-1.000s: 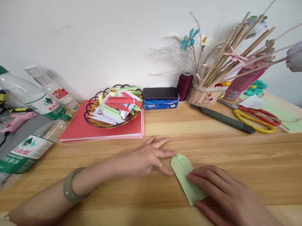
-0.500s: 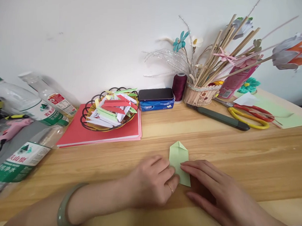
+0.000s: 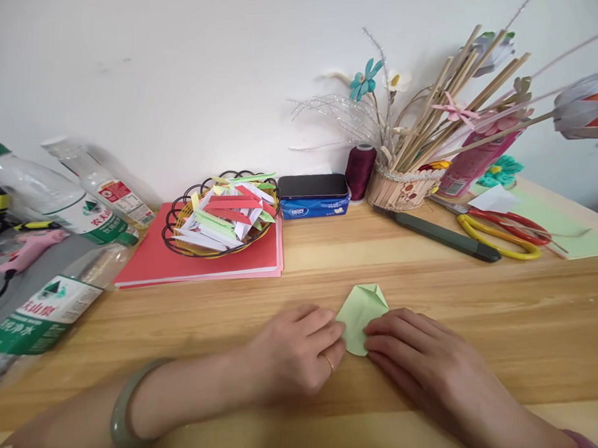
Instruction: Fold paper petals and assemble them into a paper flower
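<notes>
head view: wooden tabletop [image 3: 473, 311] against a white wall. back left, a wire basket [image 3: 172, 228] full of folded paper strips sits on a red pad [image 3: 198, 262]. just right of it a black phone [image 3: 312, 185] lies on a blue tissue pack [image 3: 315, 207], then a dark red thread spool [image 3: 359, 171], then a stick holder [image 3: 400, 187] packed with wooden sticks and paper flowers. a dark knife [image 3: 442, 235] lies in front of the holder, yellow-red scissors [image 3: 501, 227] right of it, touching a light green sheet [image 3: 566, 229] at the far right. far left: plastic bottles [image 3: 52, 200] lying on their sides, a pink glue gun [image 3: 28, 248] beside them. nothing lies between these and the hands; the tabletop around the hands is bare wood.

green paper [image 3: 361, 309], folded with a pointed flap at its far end, lies flat on the tabletop near the front middle, between the two hands. left hand [image 3: 293, 356] palm down, fingers curled in, tips touching the paper's left edge, ring on one finger, jade bangle [image 3: 122, 408] on the wrist, forearm coming in from lower left. right hand [image 3: 422, 361] palm down, fingers nearly straight, tips pressing on the paper's near right part, pink sleeve at the lower right corner. neither hand grips the paper; both only press it against the tabletop.
</notes>
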